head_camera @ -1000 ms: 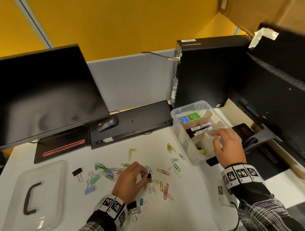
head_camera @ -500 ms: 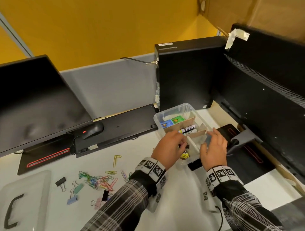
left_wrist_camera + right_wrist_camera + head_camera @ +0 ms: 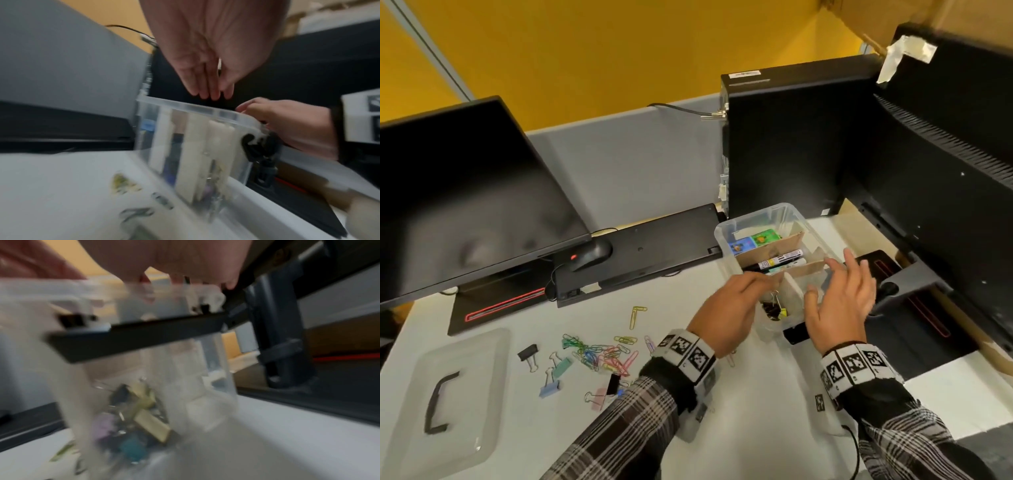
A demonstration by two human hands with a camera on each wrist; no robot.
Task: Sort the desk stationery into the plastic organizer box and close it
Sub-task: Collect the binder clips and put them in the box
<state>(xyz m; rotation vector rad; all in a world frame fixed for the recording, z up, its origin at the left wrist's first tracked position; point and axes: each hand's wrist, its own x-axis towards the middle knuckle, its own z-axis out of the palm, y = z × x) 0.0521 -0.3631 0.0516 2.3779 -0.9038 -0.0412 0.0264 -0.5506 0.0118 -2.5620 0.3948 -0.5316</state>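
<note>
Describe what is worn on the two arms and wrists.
Both arms wear black, grey and white plaid sleeves with dark cuffs. The left hand and right hand are bare. Each wrist carries a white band printed with square black-and-white markers. A thin black cable runs by the right sleeve.
</note>
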